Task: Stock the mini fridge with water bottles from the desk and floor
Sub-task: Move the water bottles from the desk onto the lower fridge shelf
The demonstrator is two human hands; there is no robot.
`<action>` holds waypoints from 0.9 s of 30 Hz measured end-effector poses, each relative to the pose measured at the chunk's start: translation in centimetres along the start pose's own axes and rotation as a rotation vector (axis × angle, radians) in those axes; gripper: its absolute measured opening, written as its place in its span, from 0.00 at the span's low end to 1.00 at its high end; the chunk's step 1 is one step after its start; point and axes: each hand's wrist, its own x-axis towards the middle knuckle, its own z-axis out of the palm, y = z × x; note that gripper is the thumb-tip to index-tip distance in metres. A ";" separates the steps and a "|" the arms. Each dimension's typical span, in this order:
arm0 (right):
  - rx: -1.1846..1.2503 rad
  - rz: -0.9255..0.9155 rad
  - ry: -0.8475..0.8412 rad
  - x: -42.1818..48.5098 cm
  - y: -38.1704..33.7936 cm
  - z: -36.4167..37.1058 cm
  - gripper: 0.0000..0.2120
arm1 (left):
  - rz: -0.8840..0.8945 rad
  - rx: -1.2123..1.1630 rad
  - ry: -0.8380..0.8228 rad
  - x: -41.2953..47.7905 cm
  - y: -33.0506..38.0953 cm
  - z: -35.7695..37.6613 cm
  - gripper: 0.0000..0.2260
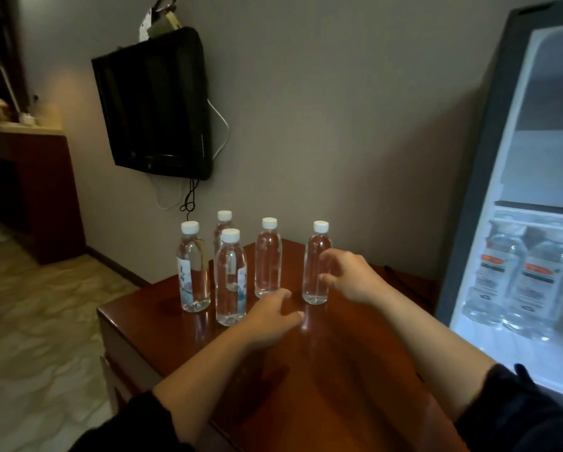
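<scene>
Several clear water bottles with white caps stand upright on the brown wooden desk [322, 370]. The rightmost bottle [313, 272] stands apart from the others. My right hand [348, 275] is just beside it, fingers and thumb spread and curved toward its side, not closed around it. My left hand [270, 316] hovers low over the desk, fingers extended, in front of the middle bottle [268, 259] and next to the nearest bottle [230, 278]. At the right the mini fridge [488, 158] stands open; two labelled bottles [518, 282] sit inside.
A black TV [156, 106] hangs on the wall behind the desk, cables dangling below it. A dark wooden cabinet [42, 190] stands at the left. Tiled floor [35, 321] lies left of the desk. The fridge's upper compartment [554, 132] shows nothing inside.
</scene>
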 end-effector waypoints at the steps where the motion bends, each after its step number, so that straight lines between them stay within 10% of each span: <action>1: 0.012 0.007 0.041 0.9 -0.1 0.0 0.21 | -0.001 -0.035 0.010 1.0 -0.1 0.0 0.27; 16: -0.072 0.028 0.178 10.5 1.5 1.4 0.21 | 0.009 -0.249 0.184 13.4 -1.1 3.3 0.37; 27: -0.083 -0.003 0.220 11.3 2.6 1.3 0.19 | 0.107 -0.409 0.254 17.0 -1.7 5.6 0.16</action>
